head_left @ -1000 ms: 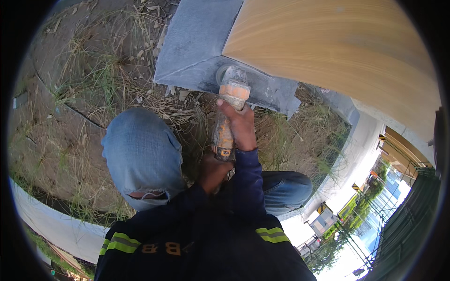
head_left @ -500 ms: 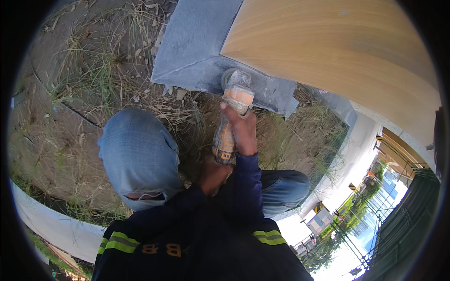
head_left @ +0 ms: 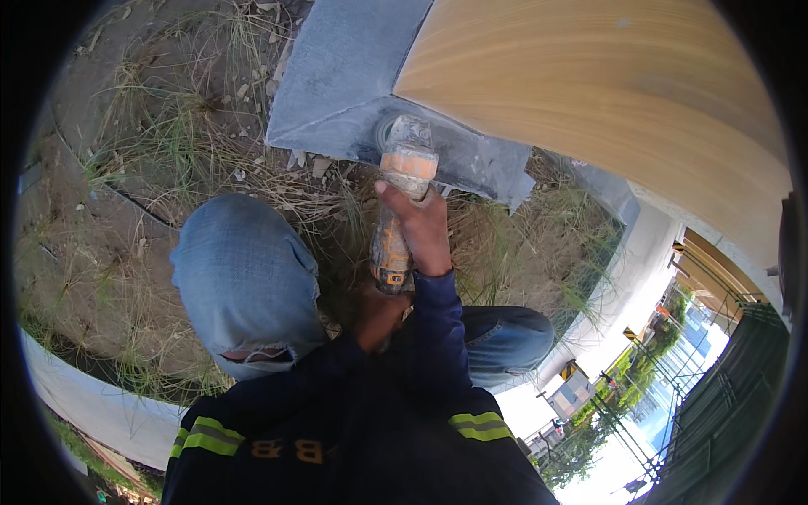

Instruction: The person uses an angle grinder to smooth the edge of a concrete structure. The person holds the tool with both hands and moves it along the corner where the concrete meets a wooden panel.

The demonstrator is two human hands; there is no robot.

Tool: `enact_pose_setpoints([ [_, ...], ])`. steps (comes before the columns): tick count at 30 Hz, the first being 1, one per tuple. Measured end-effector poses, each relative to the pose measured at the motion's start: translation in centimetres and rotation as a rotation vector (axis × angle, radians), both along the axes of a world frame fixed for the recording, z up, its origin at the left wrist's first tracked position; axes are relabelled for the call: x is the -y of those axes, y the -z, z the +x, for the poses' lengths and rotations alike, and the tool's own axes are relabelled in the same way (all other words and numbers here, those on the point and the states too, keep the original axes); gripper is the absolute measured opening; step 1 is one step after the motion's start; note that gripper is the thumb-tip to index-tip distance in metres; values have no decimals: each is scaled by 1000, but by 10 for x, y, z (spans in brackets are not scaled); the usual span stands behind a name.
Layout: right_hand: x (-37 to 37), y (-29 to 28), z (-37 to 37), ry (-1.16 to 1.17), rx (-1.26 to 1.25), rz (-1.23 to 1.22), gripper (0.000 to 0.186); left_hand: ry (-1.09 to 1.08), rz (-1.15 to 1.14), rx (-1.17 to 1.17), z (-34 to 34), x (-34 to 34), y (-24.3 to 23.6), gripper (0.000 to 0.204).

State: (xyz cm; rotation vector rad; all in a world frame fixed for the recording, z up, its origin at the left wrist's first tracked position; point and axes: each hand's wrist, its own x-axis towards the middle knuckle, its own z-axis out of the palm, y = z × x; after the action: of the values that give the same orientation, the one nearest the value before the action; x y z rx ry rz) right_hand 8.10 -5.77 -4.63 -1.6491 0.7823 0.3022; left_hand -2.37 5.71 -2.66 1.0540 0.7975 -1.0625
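Head: left hand [head_left: 379, 313] and right hand [head_left: 426, 231] hold grinder [head_left: 408, 162]

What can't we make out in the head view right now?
All head view:
- Finger placement of the left hand: hidden by the hand itself and the rear of the grinder.
- Much of the disc: behind the grinder's head.
- Far end of the grey slab: cut off by upper edge.

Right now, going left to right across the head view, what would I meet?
Faded blue ripped-denim left knee → dusty orange-and-grey power tool → blue denim right knee → leafy green shrubs → dark green structure near the right rim.
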Motion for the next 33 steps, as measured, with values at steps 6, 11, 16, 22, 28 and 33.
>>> enact_pose_setpoints([
  [6,5,-10,3,41,-11,8,42,152,-30,27,10,-4,5,29],
  [11,2,-7,3,-7,-5,-15,43,40,-8,-25,3,-1,1,30],
  [16,0,-10,12,29,-16,11,40,176,-15,0,14,-5,2,30],
  [22,6,-12,-2,39,-32,9,42,107,4,-20,10,-1,-6,23],
  [28,-6,-12,14,-37,-7,21,45,104,51,23,10,-4,4,20],
  [33,8,-10,-3,31,-25,-6,46,140,-57,14,9,-3,1,39],
])
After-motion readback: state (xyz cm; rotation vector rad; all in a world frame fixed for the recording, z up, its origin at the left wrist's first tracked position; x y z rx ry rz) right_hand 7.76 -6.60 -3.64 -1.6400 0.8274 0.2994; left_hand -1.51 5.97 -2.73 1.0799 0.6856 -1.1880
